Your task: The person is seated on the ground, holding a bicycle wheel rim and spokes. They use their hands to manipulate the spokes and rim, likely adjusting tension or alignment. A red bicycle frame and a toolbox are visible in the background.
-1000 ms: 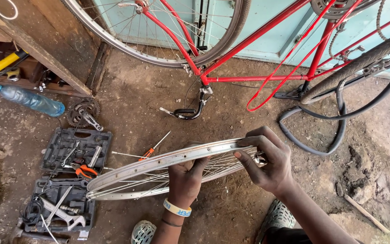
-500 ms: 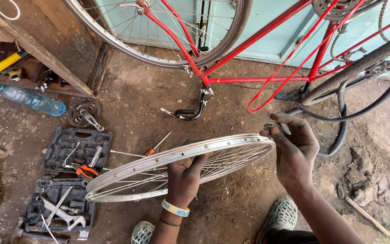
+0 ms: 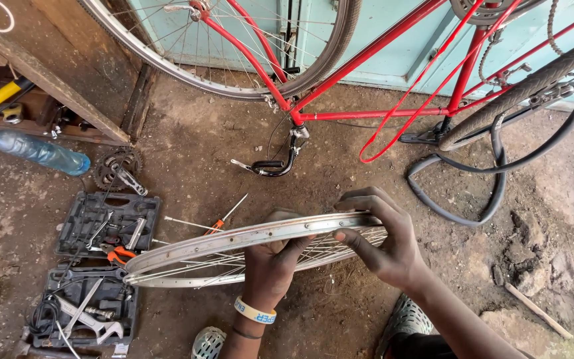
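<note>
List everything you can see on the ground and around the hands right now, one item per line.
wheel rim: one, silver, spoked, held flat over the dirt floor
bicycle: one, red frame, standing at the top
tool case: one, black, open, lower left, tools inside
pliers: one, orange handles, in the case
screwdriver: one, orange handle, on the dirt beyond the rim
water bottle: one, clear blue, lying at left
crank sprocket: one, dark, beside the bottle
inner tube: one, black, looped at right
left hand: gripping the rim from below
right hand: fingers on the rim's right end
</note>
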